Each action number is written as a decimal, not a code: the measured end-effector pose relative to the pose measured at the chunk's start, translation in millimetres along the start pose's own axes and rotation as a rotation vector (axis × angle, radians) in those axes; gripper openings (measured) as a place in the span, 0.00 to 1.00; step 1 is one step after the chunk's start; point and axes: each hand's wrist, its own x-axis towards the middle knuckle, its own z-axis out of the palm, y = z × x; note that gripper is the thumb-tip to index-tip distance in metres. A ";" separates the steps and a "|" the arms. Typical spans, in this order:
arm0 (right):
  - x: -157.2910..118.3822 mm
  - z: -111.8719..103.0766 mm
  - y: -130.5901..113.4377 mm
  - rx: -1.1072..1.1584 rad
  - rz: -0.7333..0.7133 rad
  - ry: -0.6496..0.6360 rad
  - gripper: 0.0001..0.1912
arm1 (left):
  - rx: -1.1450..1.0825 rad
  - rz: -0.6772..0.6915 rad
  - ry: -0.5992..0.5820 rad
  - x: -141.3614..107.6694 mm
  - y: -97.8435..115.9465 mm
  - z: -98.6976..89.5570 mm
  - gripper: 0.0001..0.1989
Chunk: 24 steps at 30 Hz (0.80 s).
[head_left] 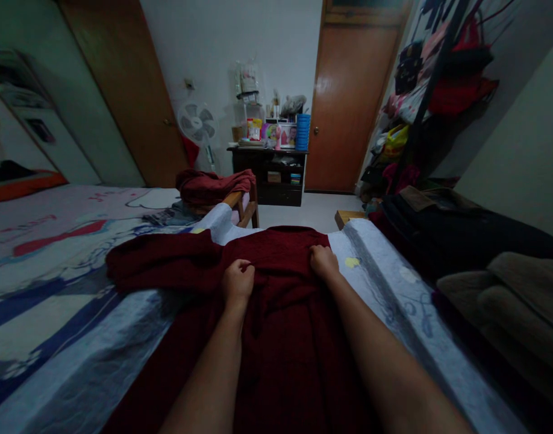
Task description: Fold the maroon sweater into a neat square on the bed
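Note:
A dark red long garment (285, 337) lies spread over the bed, one sleeve (163, 259) stretched out to the left. My left hand (239, 282) is closed, pinching the cloth near where that sleeve joins the body. At the right edge of the upper part, my right hand (324, 262) has its fingers closed on the same fabric. Creases run across the cloth between both hands. The lower part of the garment reaches toward me beneath my forearms. No second sleeve can be made out.
Folded dark clothes (466, 229) and a brown fleecy item (506, 295) are piled on the right. A wooden chair (247, 211) with reddish cloth (213, 185) stands beyond the bed's edge. Farther back are a black cabinet (267, 194), a fan (197, 123) and a patterned bedspread (73, 211) at left.

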 end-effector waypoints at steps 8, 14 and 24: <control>1.1 25.6 6.6 -0.019 -0.049 0.196 0.22 | 0.028 0.021 -0.006 -3.7 6.1 -3.3 0.08; 10.9 31.3 8.9 -0.017 0.003 0.056 0.29 | 0.058 0.069 0.006 -5.6 6.7 -2.5 0.09; 16.4 29.1 7.0 -0.030 0.086 -0.005 0.32 | 0.050 0.079 0.004 -4.7 4.0 2.0 0.10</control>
